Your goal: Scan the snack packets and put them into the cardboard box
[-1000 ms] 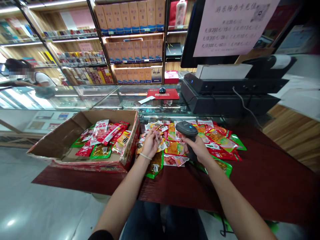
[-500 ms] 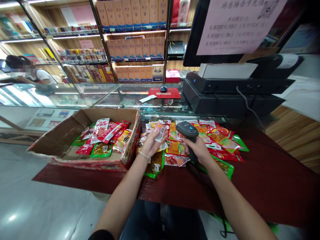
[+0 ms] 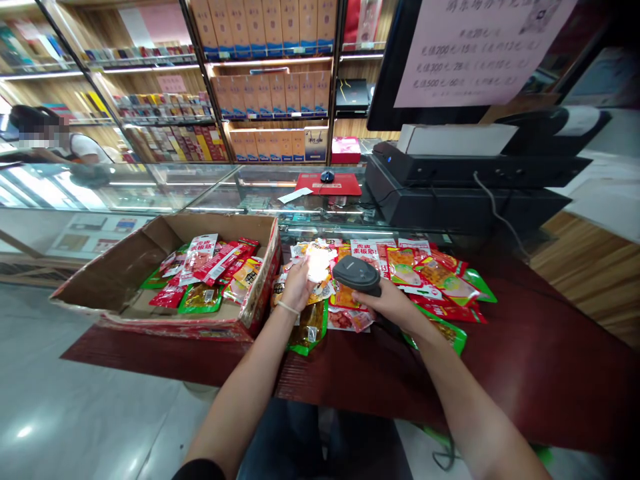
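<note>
My left hand is closed on a small snack packet, held up above the pile with bright light on its face. My right hand grips a black barcode scanner, its head turned left toward the packet and close to it. Under both hands lies a heap of red, orange and green snack packets on a dark red table. An open cardboard box holding several similar packets stands just left of my left hand.
A black till and receipt printer with a cable sit behind the pile on a glass counter. A red mouse pad with a mouse lies there. Shelves of boxed goods fill the back. Another person is at the far left.
My left hand lifted a packet from the pile and turned its face up. My right hand swung the scanner left and tipped it toward the packet, which is now lit.
</note>
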Available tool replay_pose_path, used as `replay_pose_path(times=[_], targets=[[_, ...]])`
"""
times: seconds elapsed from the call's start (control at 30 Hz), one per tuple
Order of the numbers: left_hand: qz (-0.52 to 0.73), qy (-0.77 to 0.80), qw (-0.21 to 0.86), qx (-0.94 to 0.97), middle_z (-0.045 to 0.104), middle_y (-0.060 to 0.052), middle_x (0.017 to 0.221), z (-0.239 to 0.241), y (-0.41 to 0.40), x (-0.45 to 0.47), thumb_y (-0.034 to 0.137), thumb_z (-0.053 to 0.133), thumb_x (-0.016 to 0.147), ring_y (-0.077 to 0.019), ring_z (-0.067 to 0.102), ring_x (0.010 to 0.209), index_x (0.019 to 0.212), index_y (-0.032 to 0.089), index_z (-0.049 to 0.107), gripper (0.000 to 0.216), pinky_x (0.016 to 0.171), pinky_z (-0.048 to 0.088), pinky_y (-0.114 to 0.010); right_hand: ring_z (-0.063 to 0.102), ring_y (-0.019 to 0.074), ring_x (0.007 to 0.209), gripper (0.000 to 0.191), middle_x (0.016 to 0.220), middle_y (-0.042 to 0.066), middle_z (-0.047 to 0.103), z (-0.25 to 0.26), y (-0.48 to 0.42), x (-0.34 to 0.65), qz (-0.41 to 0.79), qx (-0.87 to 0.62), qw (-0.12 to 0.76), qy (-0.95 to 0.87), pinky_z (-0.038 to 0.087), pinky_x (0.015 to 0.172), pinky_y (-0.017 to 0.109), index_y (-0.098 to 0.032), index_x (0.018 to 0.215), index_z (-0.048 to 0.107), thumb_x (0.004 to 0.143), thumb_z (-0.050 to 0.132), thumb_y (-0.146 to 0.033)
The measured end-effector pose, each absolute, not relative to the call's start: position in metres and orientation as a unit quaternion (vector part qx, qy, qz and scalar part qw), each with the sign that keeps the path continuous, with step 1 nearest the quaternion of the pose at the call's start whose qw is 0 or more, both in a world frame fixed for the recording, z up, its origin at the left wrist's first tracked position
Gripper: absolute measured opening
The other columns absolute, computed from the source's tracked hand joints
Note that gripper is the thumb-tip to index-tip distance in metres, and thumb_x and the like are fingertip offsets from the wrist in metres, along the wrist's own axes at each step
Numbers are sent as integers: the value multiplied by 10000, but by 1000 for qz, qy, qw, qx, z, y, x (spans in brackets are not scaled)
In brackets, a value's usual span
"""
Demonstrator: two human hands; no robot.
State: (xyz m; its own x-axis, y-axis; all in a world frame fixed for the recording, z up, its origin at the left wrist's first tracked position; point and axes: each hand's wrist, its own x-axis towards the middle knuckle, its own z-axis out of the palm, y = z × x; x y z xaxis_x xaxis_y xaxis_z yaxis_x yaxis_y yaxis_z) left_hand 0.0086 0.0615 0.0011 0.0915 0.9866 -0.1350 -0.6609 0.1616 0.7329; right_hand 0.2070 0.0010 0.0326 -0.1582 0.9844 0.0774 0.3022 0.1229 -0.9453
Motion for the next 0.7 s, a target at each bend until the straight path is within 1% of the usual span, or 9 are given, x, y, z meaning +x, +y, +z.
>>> replay_pose_path(times=[0.07, 0.1, 0.17, 0.23, 0.27, 0.33, 0.43, 0.57, 0.7], targets=[[597, 320, 690, 258, 745, -115, 948, 0, 62, 8, 218, 662, 851, -199, 710, 928, 964, 102, 685, 163, 883, 565, -335, 674, 263, 857, 393, 931, 75, 743, 33, 0, 207, 427, -511, 408, -625, 530, 755, 368, -183, 1016, 725, 674, 786, -367], [593, 323, 691, 259, 744, -117, 962, -1, 62, 8, 236, 672, 846, -200, 710, 927, 971, 103, 685, 182, 874, 569, -334, 675, 249, 786, 392, 871, 69, 741, 33, 0, 207, 437, -516, 406, -615, 533, 703, 357, -185, 1017, 721, 679, 785, -375], [581, 324, 697, 266, 738, -124, 1002, -2, 63, 8, 276, 682, 843, -199, 709, 925, 993, 104, 687, 229, 845, 576, -321, 625, 201, 578, 379, 678, 35, 699, 32, -2, 207, 468, -526, 397, -588, 504, 557, 319, -185, 1006, 706, 706, 772, -407], [572, 325, 699, 278, 732, -127, 1029, -4, 62, 9, 300, 694, 832, -197, 708, 922, 1001, 105, 690, 258, 823, 578, -308, 521, 152, 422, 351, 508, -13, 604, 32, -4, 208, 497, -531, 392, -563, 434, 448, 280, -186, 979, 683, 745, 746, -440], [571, 328, 696, 286, 732, -125, 1027, -5, 62, 11, 299, 712, 816, -197, 708, 918, 996, 107, 691, 264, 818, 578, -306, 483, 140, 383, 338, 454, -30, 562, 32, -4, 208, 506, -530, 395, -554, 403, 419, 266, -188, 962, 669, 758, 737, -450], [578, 336, 678, 306, 736, -115, 996, -4, 60, 16, 288, 758, 764, -200, 709, 898, 972, 111, 693, 280, 818, 575, -317, 458, 133, 357, 322, 406, -45, 522, 31, -4, 208, 512, -526, 408, -543, 373, 396, 252, -195, 921, 637, 763, 736, -458], [583, 328, 660, 343, 740, -98, 980, 11, 53, 23, 302, 800, 708, -210, 708, 881, 984, 126, 692, 345, 823, 574, -349, 471, 141, 355, 332, 412, -43, 534, 28, -3, 208, 504, -527, 432, -531, 372, 386, 252, -207, 883, 591, 761, 730, -482], [571, 294, 627, 442, 723, -101, 1106, 64, 29, 13, 370, 755, 757, -236, 699, 953, 1110, 161, 687, 416, 838, 574, -365, 485, 152, 355, 355, 417, -43, 542, 23, 0, 208, 468, -537, 450, -539, 380, 385, 262, -215, 885, 565, 761, 716, -512], [578, 326, 514, 543, 703, -100, 1177, 115, 7, -39, 368, 704, 809, -267, 674, 1052, 1209, 189, 669, 439, 904, 554, -393, 486, 159, 351, 381, 406, -41, 535, 19, 2, 204, 468, -538, 443, -544, 391, 394, 278, -209, 881, 573, 744, 725, -530]])
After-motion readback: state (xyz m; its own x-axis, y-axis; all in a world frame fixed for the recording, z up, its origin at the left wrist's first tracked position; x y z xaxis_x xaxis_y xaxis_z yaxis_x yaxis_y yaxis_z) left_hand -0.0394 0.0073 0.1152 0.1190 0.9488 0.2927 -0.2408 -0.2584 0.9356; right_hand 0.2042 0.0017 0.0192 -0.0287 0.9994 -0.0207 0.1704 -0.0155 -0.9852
